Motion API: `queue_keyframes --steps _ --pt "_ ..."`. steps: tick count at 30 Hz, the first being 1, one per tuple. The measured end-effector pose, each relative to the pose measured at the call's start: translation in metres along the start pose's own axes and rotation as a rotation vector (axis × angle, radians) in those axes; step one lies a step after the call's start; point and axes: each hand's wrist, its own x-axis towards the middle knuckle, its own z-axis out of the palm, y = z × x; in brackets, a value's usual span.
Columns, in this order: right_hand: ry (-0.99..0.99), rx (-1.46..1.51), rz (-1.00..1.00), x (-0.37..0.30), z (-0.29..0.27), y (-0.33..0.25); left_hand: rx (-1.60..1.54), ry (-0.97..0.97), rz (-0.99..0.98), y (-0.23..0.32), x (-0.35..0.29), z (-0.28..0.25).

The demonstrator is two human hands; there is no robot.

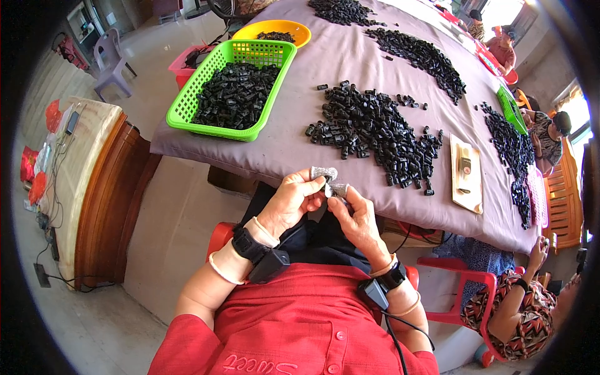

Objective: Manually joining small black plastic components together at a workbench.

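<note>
My left hand (292,199) and my right hand (357,222) meet just off the near edge of the table, above my lap. Both have fingers pinched together, and each index finger wears a silvery-grey fingertip cover. Between the fingertips shows a dark bit of a small black plastic part (327,179), mostly hidden by the left fingers. What the right fingertips pinch is too small and covered to make out. Beyond my hands, a large heap of black plastic parts (375,131) of the same short, tube-like look is spread on the tablecloth.
A green basket (177,114) of black parts stands at the left table edge, before a yellow bowl (304,32). More heaps lie farther back and right. A tan tray (473,199) holds a small block (465,165). Several people sit along the right; a red chair (450,315) is beside me.
</note>
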Motion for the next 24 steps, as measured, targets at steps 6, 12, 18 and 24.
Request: queue_keyframes --steps 6,12,18,24 --pt "0.014 0.014 -0.024 0.0001 0.0013 0.0001 -0.016 -0.006 -0.002 -0.0035 0.0019 -0.0031" --pt "-0.001 -0.020 0.022 -0.0003 0.0005 0.0026 -0.010 0.014 -0.010 -0.0039 0.0015 -0.0025" --pt "-0.058 -0.054 0.048 -0.0001 -0.0021 0.0000 -0.015 0.018 -0.010 -0.0059 0.0030 -0.0047" --pt "-0.055 -0.064 0.045 0.0007 -0.0017 0.0053 -0.010 0.031 -0.004 -0.0070 0.0031 -0.0042"
